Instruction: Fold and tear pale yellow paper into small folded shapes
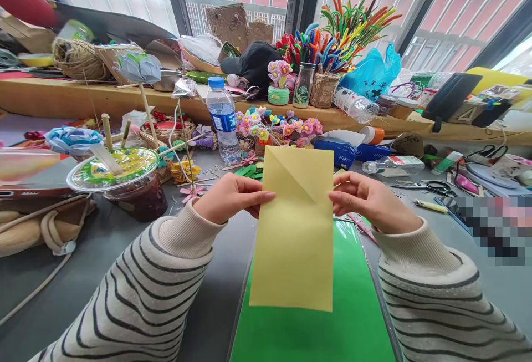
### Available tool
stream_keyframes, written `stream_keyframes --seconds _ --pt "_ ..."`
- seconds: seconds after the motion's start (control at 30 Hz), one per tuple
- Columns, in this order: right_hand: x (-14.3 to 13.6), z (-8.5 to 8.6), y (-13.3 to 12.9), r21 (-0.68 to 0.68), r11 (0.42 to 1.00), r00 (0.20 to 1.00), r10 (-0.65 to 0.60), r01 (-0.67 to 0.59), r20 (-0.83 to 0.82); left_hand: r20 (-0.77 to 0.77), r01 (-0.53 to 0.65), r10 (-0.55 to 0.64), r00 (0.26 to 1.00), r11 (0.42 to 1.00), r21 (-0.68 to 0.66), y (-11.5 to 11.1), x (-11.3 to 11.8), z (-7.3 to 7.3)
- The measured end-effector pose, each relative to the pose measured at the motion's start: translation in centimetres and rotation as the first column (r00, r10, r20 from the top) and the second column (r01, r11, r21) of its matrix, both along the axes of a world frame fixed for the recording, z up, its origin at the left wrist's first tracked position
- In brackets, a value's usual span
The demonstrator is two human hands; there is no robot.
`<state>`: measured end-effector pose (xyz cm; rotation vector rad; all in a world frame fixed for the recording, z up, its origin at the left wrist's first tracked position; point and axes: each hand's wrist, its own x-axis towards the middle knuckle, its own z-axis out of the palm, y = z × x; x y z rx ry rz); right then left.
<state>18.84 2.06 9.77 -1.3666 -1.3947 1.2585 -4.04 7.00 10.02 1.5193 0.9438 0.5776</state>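
A yellow sheet of paper (293, 240) hangs upright between my hands, with a diagonal crease running from its upper left toward the middle. My left hand (233, 195) pinches its left edge, thumb in front and the other fingers behind. On the opposite edge, my right hand (369, 198) pinches the sheet at about the same height. Below and behind the paper, a green sheet (316, 334) lies on the grey table (208, 306).
A lidded drink cup (137, 195) and a water bottle (224, 123) stand at left and centre-left. Scissors (436, 187) and a cutter (431, 205) lie at right. Craft flowers (278, 126) and a crowded wooden ledge (187, 101) are behind.
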Motion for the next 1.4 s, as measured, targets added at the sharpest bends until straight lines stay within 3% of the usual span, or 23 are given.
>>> stream_keyframes --seconds 0.13,0.2,0.37,0.47,0.6,0.67,0.73,0.77,0.83,0.9,0.93,1.0,1.1,1.2,1.33,1.4 --pt "-0.5 -0.6 0.1 -0.100 0.981 0.984 0.170 -0.164 0.054 0.101 -0.133 0.133 0.986 0.991 -0.008 0.3 0.1 -0.4" --pt "-0.6 -0.9 0.2 -0.082 0.986 0.985 0.152 -0.145 0.087 0.115 -0.142 0.144 0.983 0.989 -0.032 0.3 0.2 -0.5" --pt "-0.4 -1.1 0.2 -0.051 0.995 0.996 0.083 -0.081 0.044 -0.004 -0.013 0.012 1.000 0.999 -0.048 0.1 0.2 -0.6" --pt "-0.3 -1.2 0.3 -0.014 0.998 0.999 0.053 -0.053 0.008 -0.014 -0.053 0.052 0.999 0.998 -0.018 0.2 0.4 -0.7" --pt "-0.3 -1.1 0.4 0.217 0.975 0.990 -0.081 0.054 0.118 -0.095 -0.057 0.064 0.993 0.996 0.066 0.3 0.5 -1.0" --pt "-0.2 -1.0 0.3 0.436 0.894 0.927 -0.244 0.101 0.285 -0.232 -0.005 0.052 0.971 0.981 0.196 -0.2 0.6 -0.9" --pt "-0.2 -0.9 0.0 0.671 0.741 0.784 -0.430 0.024 0.447 -0.353 0.059 0.123 0.928 0.885 0.462 -1.1 0.7 -0.6" --pt "-0.3 -0.8 -0.1 0.750 0.658 0.698 -0.508 -0.065 0.506 -0.366 0.092 0.185 0.912 0.777 0.623 -1.8 0.8 -0.4" --pt "-0.7 -0.6 -0.6 0.798 0.543 0.531 -0.609 -0.263 0.589 -0.220 0.082 0.280 0.935 0.432 0.898 -3.1 1.0 -0.1" --pt "-1.4 -0.3 -1.2 0.758 0.510 0.403 -0.645 -0.405 0.649 -0.103 0.067 0.242 0.965 0.155 0.986 -4.3 1.3 0.1" --pt "-1.8 -0.2 -1.5 0.731 0.504 0.361 -0.646 -0.459 0.672 -0.089 0.077 0.224 0.971 0.060 0.995 -4.7 1.5 0.2" --pt "-2.6 0.2 -2.1 0.678 0.489 0.319 -0.628 -0.548 0.710 -0.103 0.119 0.235 0.967 -0.055 0.991 -5.1 1.8 0.1" --pt "-3.3 0.6 -2.8 0.662 0.447 0.320 -0.624 -0.602 0.713 -0.132 0.167 0.311 0.941 -0.088 0.982 -5.0 2.1 -0.3" --pt "-3.5 0.7 -3.3 0.697 0.408 0.372 -0.629 -0.589 0.683 -0.157 0.186 0.337 0.928 -0.057 0.981 -4.9 2.3 -0.7" --pt "-3.5 0.6 -3.4 0.738 0.422 0.489 -0.560 -0.527 0.669 -0.144 0.159 0.328 0.934 -0.020 0.987 -5.0 2.4 -0.8" --pt "-3.5 0.6 -3.4 0.745 0.411 0.509 -0.550 -0.525 0.662 -0.138 0.145 0.324 0.936 0.001 0.989 -5.1 2.4 -0.7"
